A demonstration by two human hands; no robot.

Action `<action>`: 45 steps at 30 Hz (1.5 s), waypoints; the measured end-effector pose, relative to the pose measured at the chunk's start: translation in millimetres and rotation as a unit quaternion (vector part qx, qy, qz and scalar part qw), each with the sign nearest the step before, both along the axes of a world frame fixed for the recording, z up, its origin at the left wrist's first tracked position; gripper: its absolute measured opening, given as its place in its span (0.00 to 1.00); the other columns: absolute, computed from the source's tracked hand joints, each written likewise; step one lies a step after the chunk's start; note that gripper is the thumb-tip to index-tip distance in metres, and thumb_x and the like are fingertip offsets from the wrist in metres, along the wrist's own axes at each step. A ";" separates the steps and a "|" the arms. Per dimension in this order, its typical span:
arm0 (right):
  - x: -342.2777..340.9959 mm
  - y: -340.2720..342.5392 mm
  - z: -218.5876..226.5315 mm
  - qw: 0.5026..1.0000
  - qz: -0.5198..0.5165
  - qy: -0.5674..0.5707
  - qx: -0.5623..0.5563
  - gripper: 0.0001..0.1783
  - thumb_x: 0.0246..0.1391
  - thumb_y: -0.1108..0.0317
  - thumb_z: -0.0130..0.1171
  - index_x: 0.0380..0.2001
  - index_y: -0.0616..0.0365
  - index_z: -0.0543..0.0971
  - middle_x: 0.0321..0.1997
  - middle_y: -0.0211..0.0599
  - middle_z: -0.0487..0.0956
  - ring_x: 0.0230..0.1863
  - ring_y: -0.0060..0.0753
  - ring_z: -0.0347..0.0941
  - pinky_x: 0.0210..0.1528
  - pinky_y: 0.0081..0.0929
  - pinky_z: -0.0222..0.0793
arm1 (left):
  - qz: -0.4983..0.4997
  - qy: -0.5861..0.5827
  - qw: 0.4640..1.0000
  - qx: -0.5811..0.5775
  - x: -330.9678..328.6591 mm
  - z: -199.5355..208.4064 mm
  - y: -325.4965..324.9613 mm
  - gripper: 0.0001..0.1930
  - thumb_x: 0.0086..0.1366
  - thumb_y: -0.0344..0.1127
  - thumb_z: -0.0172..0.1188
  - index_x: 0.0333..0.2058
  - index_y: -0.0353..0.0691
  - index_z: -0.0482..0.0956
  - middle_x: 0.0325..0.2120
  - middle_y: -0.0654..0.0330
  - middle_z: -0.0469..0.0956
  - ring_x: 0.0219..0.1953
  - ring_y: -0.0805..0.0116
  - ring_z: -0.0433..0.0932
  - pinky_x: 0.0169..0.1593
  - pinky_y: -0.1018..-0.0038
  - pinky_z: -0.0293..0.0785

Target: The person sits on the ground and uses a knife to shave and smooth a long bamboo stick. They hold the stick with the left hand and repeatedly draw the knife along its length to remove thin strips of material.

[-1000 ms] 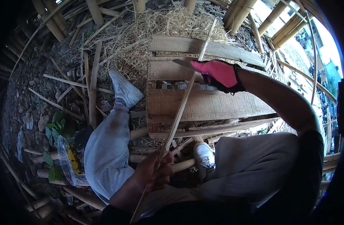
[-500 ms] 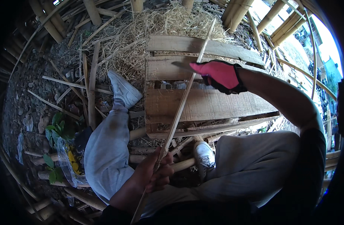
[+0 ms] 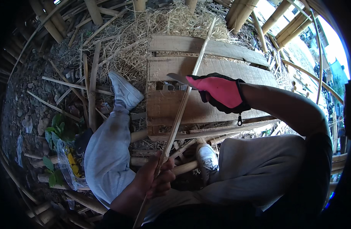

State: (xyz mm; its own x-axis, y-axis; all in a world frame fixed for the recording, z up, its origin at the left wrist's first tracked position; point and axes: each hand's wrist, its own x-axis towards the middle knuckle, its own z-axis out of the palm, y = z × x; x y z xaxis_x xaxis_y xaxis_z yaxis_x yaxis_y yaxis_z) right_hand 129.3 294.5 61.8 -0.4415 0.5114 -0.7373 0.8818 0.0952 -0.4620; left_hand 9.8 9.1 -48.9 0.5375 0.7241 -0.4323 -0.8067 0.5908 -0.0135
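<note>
A long, pale bamboo strip (image 3: 178, 118) runs slantwise from my lap up across a low slatted wooden bench (image 3: 229, 105). Bare fingers of my left hand (image 3: 157, 174) wrap around its lower part, near my lap. In a pink and black glove, my right hand (image 3: 220, 92) is closed on a knife, with the thumb laid along the strip. The knife blade (image 3: 177, 78) pokes out to the left of the strip, crossing it about mid-bench. The handle is hidden in the glove.
Shavings (image 3: 171, 23) lie heaped beyond the bench. Bamboo poles (image 3: 236, 17) stand at the far side. Loose strips (image 3: 93, 84) and a clear plastic bag (image 3: 68, 164) with something yellow lie to the left. My white shoes (image 3: 125, 91) flank the bench's near-left corner.
My right hand and the knife have slid down along the strip, nearer to me. The strip's far end has shifted slightly left; my left hand keeps its hold.
</note>
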 end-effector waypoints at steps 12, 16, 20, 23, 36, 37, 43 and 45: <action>9.4 -0.5 -4.1 0.998 -0.042 -0.008 -0.051 0.38 0.59 0.25 0.45 0.22 0.52 0.72 0.13 0.24 0.62 0.09 0.18 0.54 0.12 0.24 0.50 | -0.008 -0.028 1.000 0.005 -1.3 -1.6 -0.9 0.25 0.72 0.68 0.37 0.32 0.54 0.64 0.08 0.68 0.56 0.03 0.76 0.54 0.06 0.78 0.50; 8.6 32.9 -8.8 0.995 -0.090 0.043 -0.019 0.37 0.59 0.26 0.46 0.21 0.51 0.72 0.13 0.23 0.63 0.09 0.18 0.56 0.12 0.21 0.50 | 0.001 -0.059 0.998 0.004 -1.6 -5.5 2.5 0.24 0.73 0.67 0.36 0.32 0.53 0.64 0.09 0.67 0.57 0.03 0.75 0.55 0.05 0.77 0.51; 4.3 4.6 -2.4 0.999 0.001 -0.009 -0.040 0.37 0.59 0.27 0.48 0.21 0.52 0.72 0.14 0.23 0.63 0.10 0.17 0.57 0.12 0.20 0.50 | 0.028 -0.128 0.991 -0.005 -0.2 -4.6 -1.5 0.24 0.74 0.65 0.36 0.32 0.51 0.64 0.09 0.67 0.57 0.03 0.74 0.55 0.06 0.78 0.52; 12.8 22.1 -5.9 0.996 -0.078 0.034 -0.003 0.37 0.61 0.28 0.46 0.22 0.52 0.73 0.16 0.23 0.65 0.12 0.18 0.58 0.15 0.22 0.53 | 0.035 -0.160 0.987 -0.002 1.1 -6.0 1.2 0.24 0.75 0.64 0.35 0.32 0.50 0.64 0.09 0.67 0.58 0.04 0.74 0.56 0.06 0.78 0.54; 5.5 14.1 -15.4 0.996 -0.065 0.025 -0.047 0.38 0.58 0.26 0.48 0.20 0.52 0.70 0.14 0.22 0.63 0.08 0.17 0.55 0.11 0.21 0.50 | 0.046 -0.140 0.989 -0.019 -1.2 -1.8 -0.9 0.24 0.76 0.62 0.33 0.32 0.50 0.64 0.09 0.66 0.58 0.03 0.74 0.56 0.06 0.78 0.54; -0.8 -10.2 -3.8 0.996 -0.056 0.002 -0.069 0.38 0.58 0.26 0.48 0.20 0.52 0.70 0.14 0.22 0.63 0.08 0.17 0.55 0.11 0.21 0.50 | 0.046 -0.132 0.990 -0.023 -1.3 -0.3 -1.3 0.24 0.76 0.62 0.33 0.32 0.50 0.64 0.09 0.66 0.58 0.04 0.74 0.56 0.06 0.78 0.54; -2.3 -17.6 -3.4 0.998 -0.029 0.023 -0.050 0.37 0.61 0.27 0.44 0.23 0.52 0.73 0.16 0.24 0.65 0.17 0.17 0.60 0.20 0.23 0.57 | 0.047 -0.142 0.989 -0.002 -2.1 -2.6 -2.6 0.23 0.76 0.61 0.34 0.33 0.50 0.64 0.10 0.66 0.59 0.04 0.74 0.58 0.06 0.78 0.55; -6.4 4.1 -8.3 0.998 0.035 -0.006 -0.051 0.37 0.61 0.27 0.43 0.23 0.52 0.74 0.16 0.24 0.64 0.16 0.18 0.59 0.20 0.22 0.56 | 0.055 -0.175 0.983 0.006 -1.6 -9.3 -3.1 0.23 0.76 0.62 0.33 0.33 0.50 0.64 0.10 0.66 0.60 0.04 0.74 0.59 0.07 0.78 0.55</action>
State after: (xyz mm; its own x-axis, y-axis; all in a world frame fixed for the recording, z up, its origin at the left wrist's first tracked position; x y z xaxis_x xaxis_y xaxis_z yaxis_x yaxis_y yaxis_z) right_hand 122.9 298.6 53.5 -0.4642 0.4023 -0.7891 0.8801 0.1093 -0.4620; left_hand 8.2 6.0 -58.3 0.5698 0.7901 -0.2262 -0.8130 0.5017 -0.2955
